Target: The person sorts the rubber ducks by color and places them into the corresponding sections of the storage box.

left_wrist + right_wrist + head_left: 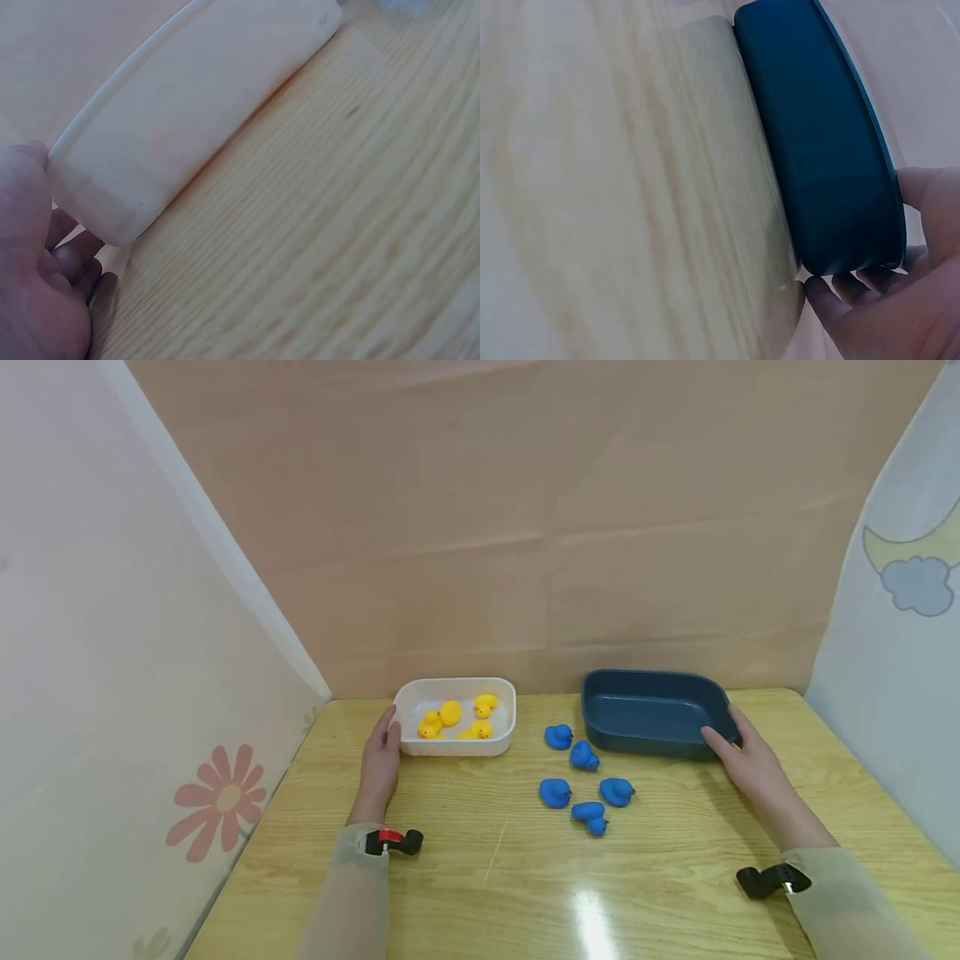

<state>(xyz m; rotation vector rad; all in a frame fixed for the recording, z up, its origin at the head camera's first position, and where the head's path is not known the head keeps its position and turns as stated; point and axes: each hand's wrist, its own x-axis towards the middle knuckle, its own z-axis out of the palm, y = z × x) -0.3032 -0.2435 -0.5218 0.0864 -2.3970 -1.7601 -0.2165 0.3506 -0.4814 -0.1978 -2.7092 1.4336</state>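
Note:
My left hand (381, 768) holds the left end of a white tray (457, 748), its thumb by the rim and its fingers along the end wall (82, 187). Several yellow rubber ducks (451, 713) lie inside. At the right, my right hand (756, 766) grips the near right corner of a dark blue tray (645, 742); the thumb meets the rim and the fingers (847, 289) press against the end. No ducks show in the dark blue tray. Several blue rubber ducks (556, 792) are scattered on the table in front of and between the trays.
Both trays stand at the back of the wooden table (465, 860), close to a brown paper-covered wall (480, 527). Pale panels with a flower (225, 797) and a cloud (918, 585) flank the table. A small black wrist camera (772, 881) sits on each sleeve.

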